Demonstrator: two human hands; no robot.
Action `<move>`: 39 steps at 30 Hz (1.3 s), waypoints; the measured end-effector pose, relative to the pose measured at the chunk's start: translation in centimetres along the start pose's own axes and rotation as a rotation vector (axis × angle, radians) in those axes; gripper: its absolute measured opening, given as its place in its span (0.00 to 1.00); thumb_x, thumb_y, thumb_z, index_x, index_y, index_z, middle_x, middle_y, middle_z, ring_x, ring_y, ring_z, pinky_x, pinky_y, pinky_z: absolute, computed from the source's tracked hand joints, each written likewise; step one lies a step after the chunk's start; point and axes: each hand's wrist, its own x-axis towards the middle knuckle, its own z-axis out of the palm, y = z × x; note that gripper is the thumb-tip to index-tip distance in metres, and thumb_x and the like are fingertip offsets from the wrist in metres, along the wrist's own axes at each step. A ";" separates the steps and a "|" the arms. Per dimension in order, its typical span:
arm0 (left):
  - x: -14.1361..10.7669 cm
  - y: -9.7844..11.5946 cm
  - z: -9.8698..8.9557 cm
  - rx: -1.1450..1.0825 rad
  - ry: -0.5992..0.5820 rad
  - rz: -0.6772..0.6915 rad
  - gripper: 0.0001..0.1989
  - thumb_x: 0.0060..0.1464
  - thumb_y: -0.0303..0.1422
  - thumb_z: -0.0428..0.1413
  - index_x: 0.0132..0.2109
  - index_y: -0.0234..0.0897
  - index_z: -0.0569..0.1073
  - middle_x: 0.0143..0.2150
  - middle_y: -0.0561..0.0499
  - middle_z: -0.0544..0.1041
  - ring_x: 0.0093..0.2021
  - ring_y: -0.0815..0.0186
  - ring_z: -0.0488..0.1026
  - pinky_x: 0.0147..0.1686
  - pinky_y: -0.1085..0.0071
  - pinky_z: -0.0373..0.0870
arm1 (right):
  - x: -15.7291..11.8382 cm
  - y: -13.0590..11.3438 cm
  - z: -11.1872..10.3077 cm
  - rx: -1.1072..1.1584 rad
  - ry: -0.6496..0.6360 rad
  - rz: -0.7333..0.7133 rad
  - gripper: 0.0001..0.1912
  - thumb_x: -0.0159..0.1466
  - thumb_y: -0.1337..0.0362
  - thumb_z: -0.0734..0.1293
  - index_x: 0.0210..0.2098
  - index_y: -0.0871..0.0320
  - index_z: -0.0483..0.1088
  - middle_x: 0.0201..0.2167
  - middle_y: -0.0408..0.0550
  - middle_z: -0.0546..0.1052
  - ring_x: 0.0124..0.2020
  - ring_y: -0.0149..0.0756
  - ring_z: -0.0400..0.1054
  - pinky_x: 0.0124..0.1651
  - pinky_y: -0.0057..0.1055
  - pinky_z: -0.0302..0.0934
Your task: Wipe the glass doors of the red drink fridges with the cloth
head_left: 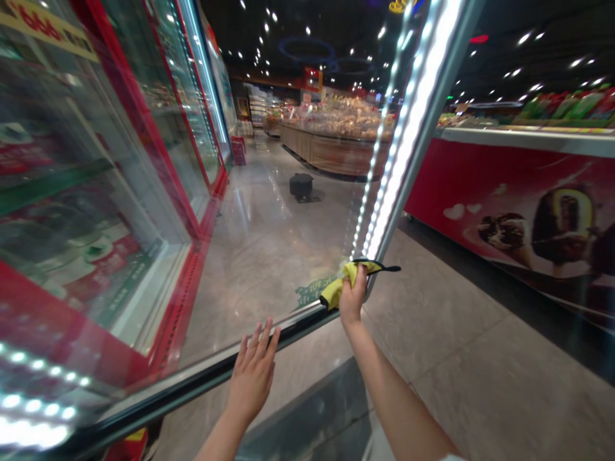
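Observation:
A glass door (259, 256) with lit LED strips along its sides stands swung out in front of me. My right hand (353, 294) grips a yellow cloth with black edging (339, 288), pressed at the door's lower right corner. Fingers stretched out, my left hand (255, 368) rests on the dark bottom rail (293, 331) of the door, holding nothing. A green sticker with pale lettering (310, 293) shows on the glass beside the cloth, partly covered by it.
Red-framed display fridges (158, 128) line the left. A red ice-cream freezer (456, 186) stands at the right. Beyond the glass are a dark round stool-like object (300, 186) on the floor and a wood-sided produce stand (327, 150).

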 end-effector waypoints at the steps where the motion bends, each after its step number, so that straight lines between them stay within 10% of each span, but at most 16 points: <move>1: -0.1 -0.1 0.0 0.008 0.006 0.006 0.36 0.61 0.30 0.49 0.75 0.43 0.51 0.75 0.48 0.55 0.76 0.59 0.48 0.74 0.57 0.44 | 0.1 -0.5 0.0 0.028 0.000 -0.008 0.33 0.66 0.57 0.59 0.70 0.56 0.56 0.70 0.57 0.61 0.73 0.45 0.49 0.73 0.49 0.46; 10: -0.3 -0.2 -0.5 0.033 0.062 0.082 0.38 0.61 0.28 0.48 0.76 0.44 0.46 0.75 0.50 0.56 0.76 0.62 0.46 0.74 0.61 0.42 | -3.7 -3.8 1.3 0.126 0.064 0.041 0.34 0.72 0.57 0.53 0.74 0.56 0.43 0.73 0.60 0.55 0.75 0.45 0.45 0.73 0.55 0.44; 15: 0.5 -0.2 -1.4 0.036 0.099 0.139 0.37 0.62 0.29 0.47 0.75 0.44 0.48 0.74 0.50 0.58 0.77 0.64 0.45 0.74 0.63 0.39 | -4.6 -10.3 0.8 -0.078 -0.242 -0.450 0.29 0.71 0.65 0.55 0.70 0.48 0.58 0.65 0.52 0.68 0.71 0.49 0.54 0.71 0.56 0.48; 19: 2.1 0.1 -2.8 0.070 0.109 0.210 0.36 0.62 0.28 0.46 0.75 0.43 0.49 0.74 0.51 0.58 0.77 0.64 0.44 0.74 0.62 0.38 | -0.8 -13.3 -0.4 -0.248 -0.211 -0.608 0.27 0.67 0.66 0.61 0.65 0.47 0.68 0.57 0.52 0.75 0.61 0.48 0.65 0.66 0.50 0.56; 25: 7.0 2.0 -4.4 0.085 0.141 0.286 0.36 0.62 0.27 0.46 0.75 0.42 0.49 0.74 0.51 0.59 0.77 0.64 0.44 0.75 0.60 0.36 | 4.8 -8.8 -2.5 -0.243 -0.028 -0.454 0.26 0.67 0.62 0.60 0.63 0.55 0.69 0.61 0.55 0.71 0.67 0.53 0.58 0.69 0.59 0.51; 31: 12.0 4.3 -4.8 0.073 0.181 0.397 0.33 0.63 0.28 0.45 0.74 0.42 0.53 0.73 0.52 0.60 0.77 0.66 0.43 0.75 0.62 0.35 | 1.2 -2.8 -7.6 -0.036 -0.136 -0.289 0.27 0.64 0.68 0.57 0.58 0.48 0.74 0.56 0.51 0.76 0.61 0.46 0.68 0.66 0.53 0.61; 39: 18.3 7.7 -6.7 0.104 0.200 0.523 0.31 0.65 0.31 0.48 0.73 0.41 0.55 0.75 0.52 0.56 0.77 0.64 0.40 0.75 0.60 0.33 | 6.3 -8.0 -9.2 0.178 0.169 -0.041 0.31 0.70 0.55 0.56 0.70 0.58 0.57 0.70 0.58 0.63 0.72 0.46 0.54 0.72 0.51 0.49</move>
